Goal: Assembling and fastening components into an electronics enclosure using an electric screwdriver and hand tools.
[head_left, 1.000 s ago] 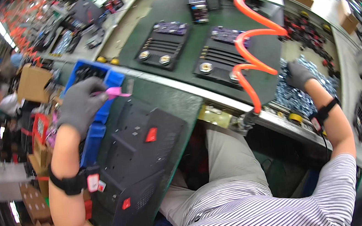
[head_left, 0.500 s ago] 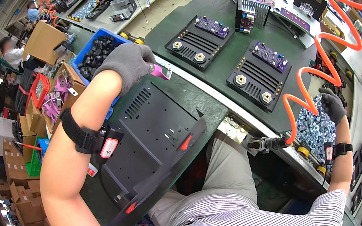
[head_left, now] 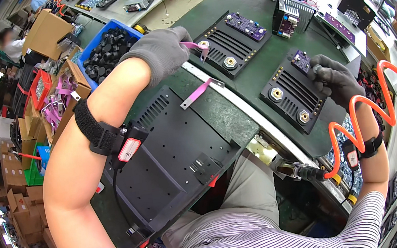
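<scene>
Your left hand (head_left: pixel 160 53), gloved in grey, has its grip closed on a pink metal strip (head_left: pixel 193 45), the far end of it sitting right at the brass terminal (head_left: pixel 204 44) on the near corner of the left black module (head_left: pixel 229 43). Keep that strip flat and line its hole squarely over the post, or it looks likely to ride up on the thread. Your right hand (head_left: pixel 335 79) is clamped over the far edge of the right black module (head_left: pixel 293 91), fingers curled down on it; hold it firm so it doesn't slide on the green table (head_left: pixel 252 2). A second pink strip (head_left: pixel 199 93) lies loose on the table just beside the big black chassis (head_left: pixel 172 153) in front of you. Mind the orange coiled hose (head_left: pixel 360 121) by your right wrist, it could drag across the work.
</scene>
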Motion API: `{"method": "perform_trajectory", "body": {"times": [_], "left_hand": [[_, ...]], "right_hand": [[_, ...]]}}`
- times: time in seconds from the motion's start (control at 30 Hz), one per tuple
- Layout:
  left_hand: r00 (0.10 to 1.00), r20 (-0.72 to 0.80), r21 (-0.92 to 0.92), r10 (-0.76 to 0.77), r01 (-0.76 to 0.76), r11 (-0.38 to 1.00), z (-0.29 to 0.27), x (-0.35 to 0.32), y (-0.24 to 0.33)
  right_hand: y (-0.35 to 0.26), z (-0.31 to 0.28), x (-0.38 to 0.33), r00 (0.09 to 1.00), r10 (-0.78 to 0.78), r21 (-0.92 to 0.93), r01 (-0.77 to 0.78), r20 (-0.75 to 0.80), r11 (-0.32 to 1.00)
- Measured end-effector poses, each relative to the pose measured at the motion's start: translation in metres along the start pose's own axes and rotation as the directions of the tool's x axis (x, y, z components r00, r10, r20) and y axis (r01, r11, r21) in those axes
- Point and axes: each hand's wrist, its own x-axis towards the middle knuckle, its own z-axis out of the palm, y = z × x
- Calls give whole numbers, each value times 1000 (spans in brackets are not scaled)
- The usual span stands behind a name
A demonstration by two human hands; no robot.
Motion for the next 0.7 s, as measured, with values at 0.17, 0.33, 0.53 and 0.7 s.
{"method": "perform_trajectory", "body": {"times": [0.17, 0.33, 0.53, 0.7], "left_hand": [[995, -46, 71, 91, -87, 994, 4, 4, 2], [996, 9, -300, 91, -84, 950, 9, 16, 5], [979, 198, -861, 42, 154, 486, 12, 15, 8], [995, 46, -451, 88, -58, 891, 7, 13, 9]], "right_hand": [[-16, 32, 41, 993, 27, -195, -4, 117, 981], [-23, 49, 68, 992, 23, -178, -1, 124, 984], [-17, 70, 99, 992, -39, -446, 89, 120, 891], [-19, 78, 111, 981, -104, -730, 190, 162, 656]]}}
